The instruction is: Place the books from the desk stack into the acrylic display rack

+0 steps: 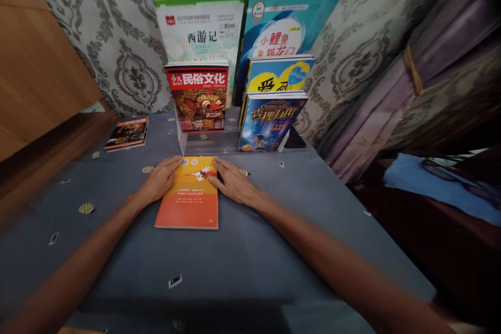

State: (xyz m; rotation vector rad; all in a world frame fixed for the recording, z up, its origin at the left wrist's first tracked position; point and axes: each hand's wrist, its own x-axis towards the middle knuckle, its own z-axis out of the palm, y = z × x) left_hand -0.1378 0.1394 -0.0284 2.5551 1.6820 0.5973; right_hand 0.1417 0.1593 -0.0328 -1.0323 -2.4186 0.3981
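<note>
An orange and yellow book (pixel 191 209) lies flat on the blue-grey tablecloth, its printing upside down to me. My left hand (pixel 159 180) grips its left edge near the far corner, fingers curling over the rim. At the opposite edge my right hand (pixel 234 181) holds the far right corner, with the thumb resting on the cover. Just beyond the book, a clear stand (pixel 211 144) bears upright books in two columns. A red book (pixel 201 99) is at the front of the left column and a dark blue book (pixel 270 122) at the front of the right.
A small stack of books (pixel 128 133) lies at the left back of the table. Behind the stand's right side is a dark flat object (pixel 295 138). Patterned curtains (pixel 133 62) hang behind. Glasses (pixel 450 177) rest on a blue cloth (pixel 407 182) at right.
</note>
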